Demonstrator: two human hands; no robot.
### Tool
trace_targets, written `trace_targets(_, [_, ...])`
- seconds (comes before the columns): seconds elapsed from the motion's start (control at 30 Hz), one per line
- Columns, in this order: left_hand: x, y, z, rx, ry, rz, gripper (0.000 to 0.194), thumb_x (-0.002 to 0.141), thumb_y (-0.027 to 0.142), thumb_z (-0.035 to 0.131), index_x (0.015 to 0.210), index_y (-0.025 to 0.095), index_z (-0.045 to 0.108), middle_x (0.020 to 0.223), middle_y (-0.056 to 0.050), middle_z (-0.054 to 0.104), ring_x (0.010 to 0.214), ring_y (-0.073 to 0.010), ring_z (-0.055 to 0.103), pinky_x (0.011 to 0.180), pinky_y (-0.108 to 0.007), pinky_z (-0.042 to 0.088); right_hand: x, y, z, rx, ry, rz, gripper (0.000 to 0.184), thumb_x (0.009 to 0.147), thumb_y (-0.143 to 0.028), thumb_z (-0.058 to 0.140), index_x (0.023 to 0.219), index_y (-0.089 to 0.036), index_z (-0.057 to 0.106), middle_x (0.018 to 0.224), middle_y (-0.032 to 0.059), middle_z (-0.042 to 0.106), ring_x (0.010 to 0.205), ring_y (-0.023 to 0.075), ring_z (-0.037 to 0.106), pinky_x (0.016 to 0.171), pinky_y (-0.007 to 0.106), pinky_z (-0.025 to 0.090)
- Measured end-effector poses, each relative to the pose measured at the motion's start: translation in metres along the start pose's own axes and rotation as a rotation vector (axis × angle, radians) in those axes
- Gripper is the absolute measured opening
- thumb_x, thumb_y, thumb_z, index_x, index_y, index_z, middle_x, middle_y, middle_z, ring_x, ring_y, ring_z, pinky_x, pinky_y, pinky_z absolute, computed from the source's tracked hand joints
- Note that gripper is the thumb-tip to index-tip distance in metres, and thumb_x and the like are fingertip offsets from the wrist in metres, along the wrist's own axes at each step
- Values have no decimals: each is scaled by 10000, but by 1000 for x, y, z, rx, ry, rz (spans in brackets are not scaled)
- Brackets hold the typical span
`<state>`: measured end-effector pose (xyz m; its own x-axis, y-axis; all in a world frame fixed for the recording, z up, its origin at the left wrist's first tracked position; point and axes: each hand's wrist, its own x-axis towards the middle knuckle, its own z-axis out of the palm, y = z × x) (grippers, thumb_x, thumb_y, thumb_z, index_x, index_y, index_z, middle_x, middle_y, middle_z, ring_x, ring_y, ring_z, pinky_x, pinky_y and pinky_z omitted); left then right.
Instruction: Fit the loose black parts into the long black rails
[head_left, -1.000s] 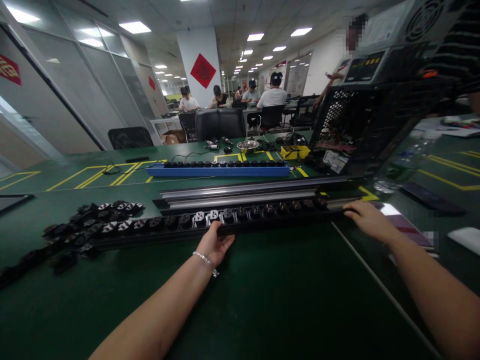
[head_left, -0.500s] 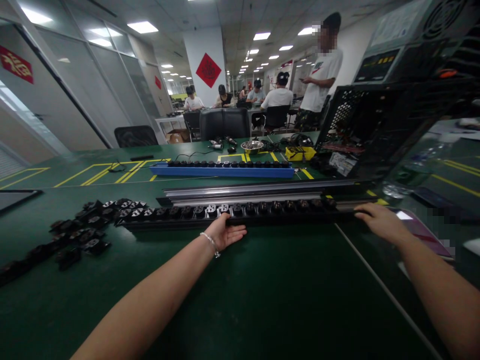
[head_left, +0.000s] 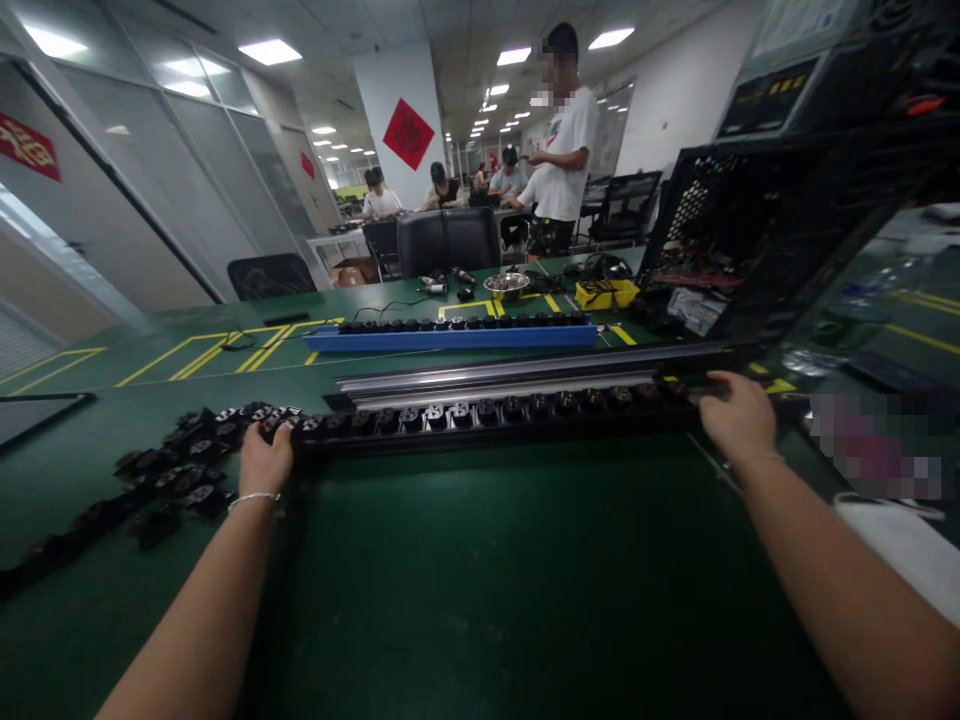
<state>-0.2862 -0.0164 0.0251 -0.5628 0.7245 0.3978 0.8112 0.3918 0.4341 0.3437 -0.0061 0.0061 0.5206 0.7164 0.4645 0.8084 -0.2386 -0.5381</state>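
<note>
A long black power strip rail (head_left: 480, 433) lies across the green table in front of me, with a row of black socket modules (head_left: 512, 407) along it. At its left end, my left hand (head_left: 264, 462) is closed, thumb and fingers on the rail's end beside the loose modules. My right hand (head_left: 739, 415) grips the other end, its fingertips partly hidden behind the rail. Just behind lies a long, shiny, dark metal channel (head_left: 495, 378). A pile of loose black socket modules (head_left: 187, 460) spreads out to the left of my left hand.
Farther back sits a blue holder (head_left: 450, 341) carrying another row of modules. Beyond it are a metal bowl (head_left: 506, 282) and a yellow tray (head_left: 606, 293). An opened computer case (head_left: 750, 230) stands at the right, near a plastic bottle (head_left: 825, 325). People are in the background.
My left hand has moved left from the middle of the rail to its left end. My right hand stays at the right end. A standing person in the background appears farther left.
</note>
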Motion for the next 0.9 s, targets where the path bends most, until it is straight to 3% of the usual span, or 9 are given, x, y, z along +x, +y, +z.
trace_targets(0.2, [-9,5,0,27,-169,-125,648,831,508,403,1303,66,438,1278,-239,529,1206,-378,474,982,-504,365,-15,-12,29,39,210,-125,398,665,-184,397,1007,-128,592,1074,148,597,1091,256,505,995,444,317])
trace_targets(0.3, [-24,18,-3,70,-204,-66,665,834,580,337,1309,132,461,1300,-220,521,1285,-408,366,1012,-583,282,-15,-6,36,61,298,-178,415,717,-221,369,1055,-117,587,1140,167,581,1143,262,487,1005,459,321])
trace_targets(0.4, [-41,33,0,124,-167,57,632,847,576,301,1284,163,493,1345,-202,487,1363,-393,220,1045,-638,162,-14,-2,36,54,315,-182,430,777,-280,352,1082,-95,593,1199,195,553,1200,286,435,1038,495,281])
trace_targets(0.6, [-55,48,12,79,-196,333,610,839,508,377,1273,89,471,1186,-189,590,1125,-297,526,979,-432,379,-17,-5,25,9,223,-65,446,817,-282,366,1153,-71,569,1368,244,389,1281,345,293,1044,550,221])
trace_targets(0.73, [-54,39,20,166,-148,469,699,779,526,489,1293,57,421,1153,-207,572,1110,-318,503,961,-437,375,-17,-6,22,32,202,-20,447,810,-234,388,1205,-78,527,1420,262,295,1305,382,238,1011,612,213])
trace_targets(0.9, [-54,36,29,139,-111,491,664,770,473,546,1286,74,423,1119,-196,568,1092,-315,499,946,-419,368,-13,2,27,25,192,2,492,837,-266,336,1252,-42,475,1428,307,243,1332,389,182,1010,612,185])
